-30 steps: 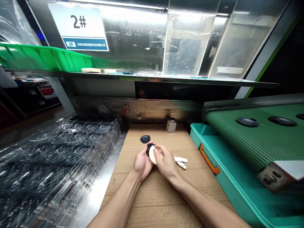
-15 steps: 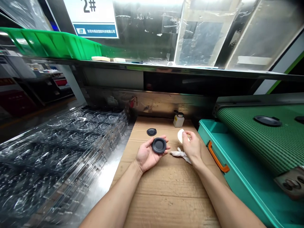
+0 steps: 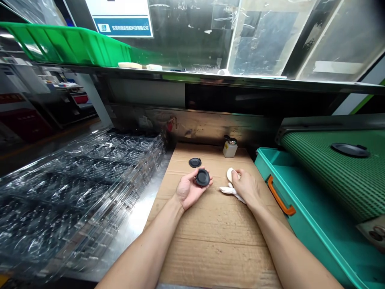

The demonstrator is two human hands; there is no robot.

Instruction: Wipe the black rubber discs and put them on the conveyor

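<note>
A round black plastic lid (image 3: 202,177) rests tilted in my left hand (image 3: 190,189), its edge between the thumb and the fingers. My right hand (image 3: 247,186) pinches a flat white round pad (image 3: 230,175), to the right of the lid and apart from it. Just under that pad, a crumpled white cloth (image 3: 229,190) lies on the cardboard sheet (image 3: 210,245), partly hidden by the right hand. A second black lid (image 3: 195,162) lies flat on the cardboard beyond my left hand. Behind the pad stands a small white bottle (image 3: 230,148) with a dark metal top.
Stacked clear plastic trays (image 3: 75,188) with dark parts fill the left side. At right are a teal bin (image 3: 313,241) with an orange handle and a green conveyor belt (image 3: 319,160) carrying another black lid (image 3: 350,150). A shelf above holds a green crate (image 3: 75,46).
The lid in my left hand has turned to a steeper tilt. My right hand with the white pad has dropped closer to the cloth. The whole view has shifted slightly.
</note>
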